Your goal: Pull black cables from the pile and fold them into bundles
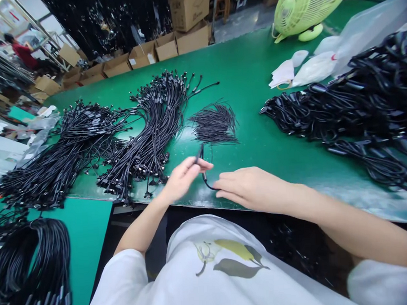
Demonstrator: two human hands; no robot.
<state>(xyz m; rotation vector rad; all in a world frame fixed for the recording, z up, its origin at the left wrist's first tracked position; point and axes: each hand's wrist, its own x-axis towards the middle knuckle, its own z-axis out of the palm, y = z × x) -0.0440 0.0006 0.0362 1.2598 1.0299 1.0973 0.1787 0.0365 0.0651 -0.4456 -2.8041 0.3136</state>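
Between my two hands is a black cable (205,178), held above the near edge of the green table. My left hand (183,176) pinches its upper part between thumb and fingers. The fingers of my right hand (240,187) are closed on the lower, curved end of the same cable. Just beyond my hands lies a pile of short thin black ties (215,124). To the left, a long bundle of black cables (155,127) with connectors at both ends lies on the table. The exact grip of the right fingertips is partly hidden.
A second cable bundle (62,154) lies farther left, and coiled cables (33,263) rest on a lower green surface. Tied black cables (349,101) are heaped at right. A green fan (307,8) and white bags (312,69) stand behind. Cardboard boxes (141,55) line the far edge.
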